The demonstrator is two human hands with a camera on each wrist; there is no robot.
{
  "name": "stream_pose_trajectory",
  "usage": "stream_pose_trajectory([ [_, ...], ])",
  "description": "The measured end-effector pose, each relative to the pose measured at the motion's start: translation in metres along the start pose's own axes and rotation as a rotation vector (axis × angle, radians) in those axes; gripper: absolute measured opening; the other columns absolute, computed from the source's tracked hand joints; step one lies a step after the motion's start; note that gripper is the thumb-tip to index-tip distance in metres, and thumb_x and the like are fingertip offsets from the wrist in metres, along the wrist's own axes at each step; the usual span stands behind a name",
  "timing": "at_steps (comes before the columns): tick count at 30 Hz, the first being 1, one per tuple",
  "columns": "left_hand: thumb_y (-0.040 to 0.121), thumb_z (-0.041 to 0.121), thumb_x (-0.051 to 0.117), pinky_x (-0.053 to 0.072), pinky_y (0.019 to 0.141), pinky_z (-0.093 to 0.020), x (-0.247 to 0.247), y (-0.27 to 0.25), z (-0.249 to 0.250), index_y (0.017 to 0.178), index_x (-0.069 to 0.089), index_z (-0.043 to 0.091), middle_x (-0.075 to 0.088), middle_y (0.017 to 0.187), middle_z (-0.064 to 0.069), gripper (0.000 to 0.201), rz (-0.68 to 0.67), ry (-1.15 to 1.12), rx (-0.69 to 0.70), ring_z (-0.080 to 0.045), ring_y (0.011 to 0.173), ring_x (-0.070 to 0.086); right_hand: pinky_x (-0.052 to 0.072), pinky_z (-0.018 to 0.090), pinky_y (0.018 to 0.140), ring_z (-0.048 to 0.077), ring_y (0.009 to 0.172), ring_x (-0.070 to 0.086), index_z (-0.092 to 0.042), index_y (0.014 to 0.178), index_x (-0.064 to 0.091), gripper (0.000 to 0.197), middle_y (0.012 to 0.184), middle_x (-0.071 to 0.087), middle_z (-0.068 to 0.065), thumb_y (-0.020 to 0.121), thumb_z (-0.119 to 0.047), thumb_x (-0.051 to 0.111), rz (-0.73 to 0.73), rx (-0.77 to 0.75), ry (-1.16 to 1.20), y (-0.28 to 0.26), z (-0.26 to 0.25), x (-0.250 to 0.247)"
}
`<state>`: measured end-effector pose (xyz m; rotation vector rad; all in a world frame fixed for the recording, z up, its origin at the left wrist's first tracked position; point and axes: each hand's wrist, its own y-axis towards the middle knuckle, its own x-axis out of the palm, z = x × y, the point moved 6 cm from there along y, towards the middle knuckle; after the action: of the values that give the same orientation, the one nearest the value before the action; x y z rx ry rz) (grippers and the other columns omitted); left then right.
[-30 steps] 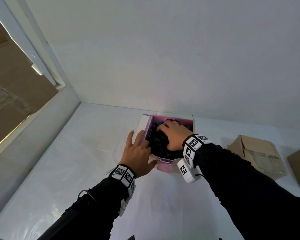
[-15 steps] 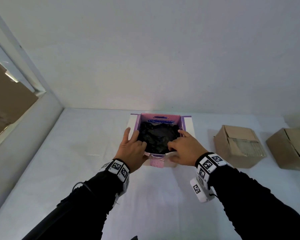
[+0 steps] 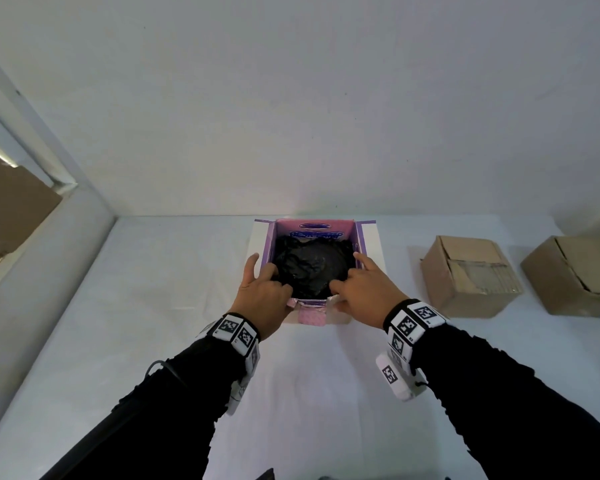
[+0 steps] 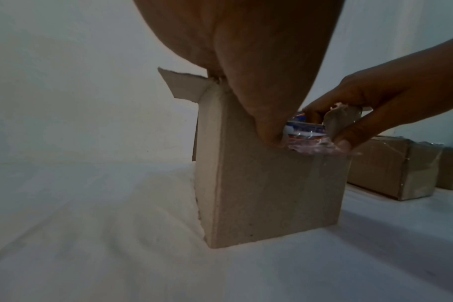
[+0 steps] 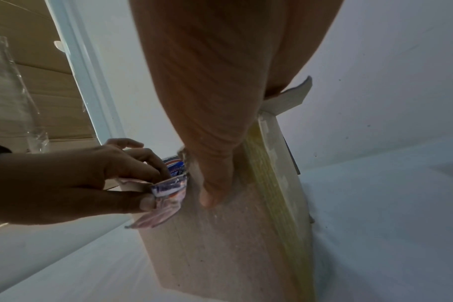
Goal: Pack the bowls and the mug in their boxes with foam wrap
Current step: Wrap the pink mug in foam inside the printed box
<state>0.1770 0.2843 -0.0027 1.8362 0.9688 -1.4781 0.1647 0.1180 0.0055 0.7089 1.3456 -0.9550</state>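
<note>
Open box [image 3: 314, 230] at frame centre on desk [image 3: 153, 306], dark foam-wrapped item [image 3: 312, 268] inside; left hand [image 3: 262, 297] and right hand [image 3: 364, 294] pinching near flap [image 3: 311, 313], directly below contents.

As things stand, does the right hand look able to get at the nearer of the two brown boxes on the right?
Probably yes. The nearer brown box sits on the table just right of the right hand, with bare table between them. But that hand now pinches the near flap of the open box and must let go first.
</note>
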Motion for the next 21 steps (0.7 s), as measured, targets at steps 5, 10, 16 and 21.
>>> stream_pose_trajectory([
  [5,0.083,0.045,0.058,0.005,0.106,-0.054,0.001,0.003,0.001,0.077,0.070,0.023,0.067,0.069,0.011,0.026,-0.097,-0.031,0.004,-0.017,0.105,0.053,0.019,0.044,0.115,0.025,0.099,0.056,-0.023,0.100,0.068,0.018,0.096,0.065,0.002,0.088,-0.026,0.055,0.044,0.013,0.041,-0.001,-0.006,-0.007],
  [10,0.079,0.045,0.064,0.012,0.101,-0.054,0.001,0.001,0.001,0.088,0.061,0.020,0.064,0.065,0.007,0.026,-0.051,-0.048,-0.009,-0.022,0.098,0.057,0.038,0.036,0.092,0.023,0.081,0.057,-0.022,0.096,0.053,0.021,0.086,0.063,-0.002,0.082,-0.007,0.053,0.089,-0.019,0.182,0.000,-0.022,-0.011],
  [16,0.095,0.049,0.035,0.000,0.111,-0.058,-0.008,0.005,0.008,0.105,0.066,0.025,0.067,0.100,0.006,0.040,-0.261,0.009,0.049,-0.017,0.118,0.045,0.038,0.032,0.095,0.026,0.087,0.062,-0.022,0.105,0.065,0.024,0.092,0.070,0.003,0.089,-0.020,0.047,-0.033,0.011,0.189,0.003,-0.028,-0.013],
  [21,0.087,0.053,0.025,0.013,0.111,-0.053,-0.029,0.026,-0.001,0.099,0.066,0.020,0.065,0.104,-0.001,0.054,-0.505,-0.163,0.062,-0.019,0.107,0.053,0.051,0.029,0.077,0.019,0.086,0.064,-0.023,0.097,0.071,0.019,0.092,0.070,-0.002,0.083,-0.029,0.059,-0.186,0.118,0.549,0.005,-0.012,-0.023],
])
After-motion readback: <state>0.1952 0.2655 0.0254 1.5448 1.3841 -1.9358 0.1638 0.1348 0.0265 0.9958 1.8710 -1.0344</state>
